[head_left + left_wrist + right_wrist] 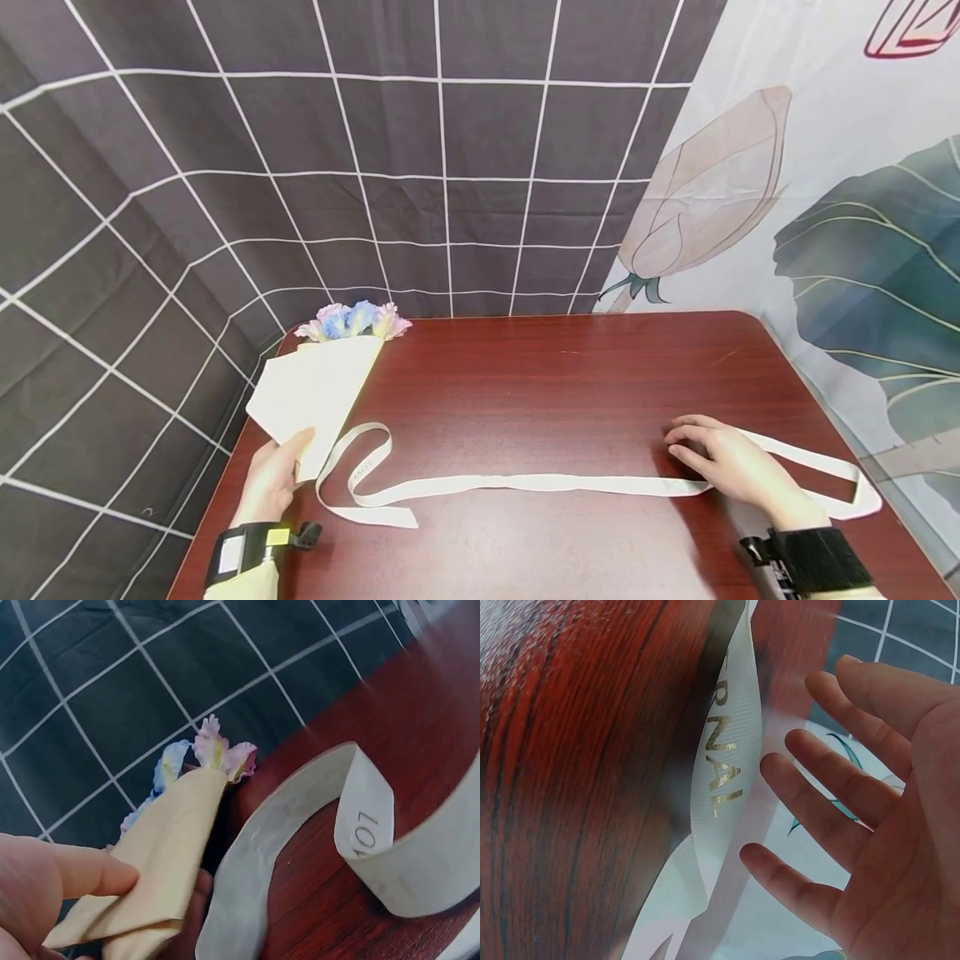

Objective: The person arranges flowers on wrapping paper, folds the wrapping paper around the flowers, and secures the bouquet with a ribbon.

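A small bouquet lies at the table's left edge, pink and blue flowers (352,320) poking out of a cream paper cone (318,392). My left hand (288,458) grips the cone's narrow end, thumb on top (67,877) and fingers beneath the paper cone (165,855). A long white ribbon (525,482) with gold lettering loops beside that end and runs right across the table. My right hand (708,454) lies over the ribbon with fingers straight and spread (832,787). Whether it touches the ribbon (724,772) I cannot tell.
The dark red wooden table (540,375) stands against a dark grid-patterned curtain (375,167) at the back and left, with a floral curtain (825,208) on the right. The ribbon's far loop (862,492) lies near the table's right edge.
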`<state>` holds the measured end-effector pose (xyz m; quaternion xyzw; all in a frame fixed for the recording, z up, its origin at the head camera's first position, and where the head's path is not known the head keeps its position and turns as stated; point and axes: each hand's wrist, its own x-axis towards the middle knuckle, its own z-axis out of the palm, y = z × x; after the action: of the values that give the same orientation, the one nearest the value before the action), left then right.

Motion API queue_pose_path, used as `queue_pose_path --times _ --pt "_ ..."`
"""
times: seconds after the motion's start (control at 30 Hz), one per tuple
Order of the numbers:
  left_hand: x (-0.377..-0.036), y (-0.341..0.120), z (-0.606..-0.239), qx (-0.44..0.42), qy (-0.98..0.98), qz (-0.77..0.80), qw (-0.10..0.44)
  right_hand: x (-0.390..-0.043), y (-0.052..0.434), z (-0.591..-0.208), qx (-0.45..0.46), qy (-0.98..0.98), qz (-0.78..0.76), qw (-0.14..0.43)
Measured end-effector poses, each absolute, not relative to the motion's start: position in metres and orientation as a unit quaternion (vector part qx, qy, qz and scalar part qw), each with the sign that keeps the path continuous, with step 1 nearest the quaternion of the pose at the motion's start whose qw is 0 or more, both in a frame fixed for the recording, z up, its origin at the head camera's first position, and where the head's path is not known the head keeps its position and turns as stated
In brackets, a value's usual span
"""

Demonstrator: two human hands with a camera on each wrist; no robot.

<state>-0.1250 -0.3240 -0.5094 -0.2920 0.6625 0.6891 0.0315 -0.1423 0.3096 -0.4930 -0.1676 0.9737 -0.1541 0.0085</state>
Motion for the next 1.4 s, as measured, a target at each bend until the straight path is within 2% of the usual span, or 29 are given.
queue_pose_path --times 0.37,0.63,0.97,1.4 --pt "-0.126 -0.326 -0.504 -0.297 0.623 0.719 0.085 -0.143 0.31 -0.493 -0.172 0.973 -0.154 0.004" --pt "-0.127 -0.32 -0.5 -0.251 0.531 0.805 0.079 -0.142 0.31 -0.494 -0.18 0.972 -0.153 -0.002" --pt "-0.122 -0.296 -0.491 -0.224 0.54 0.809 0.053 -0.142 0.307 -0.497 -0.191 0.97 -0.147 -0.009" --pt "-0.114 -0.225 -0.493 -0.203 0.5 0.842 0.021 -0.142 0.27 -0.5 -0.245 0.947 -0.202 -0.041"
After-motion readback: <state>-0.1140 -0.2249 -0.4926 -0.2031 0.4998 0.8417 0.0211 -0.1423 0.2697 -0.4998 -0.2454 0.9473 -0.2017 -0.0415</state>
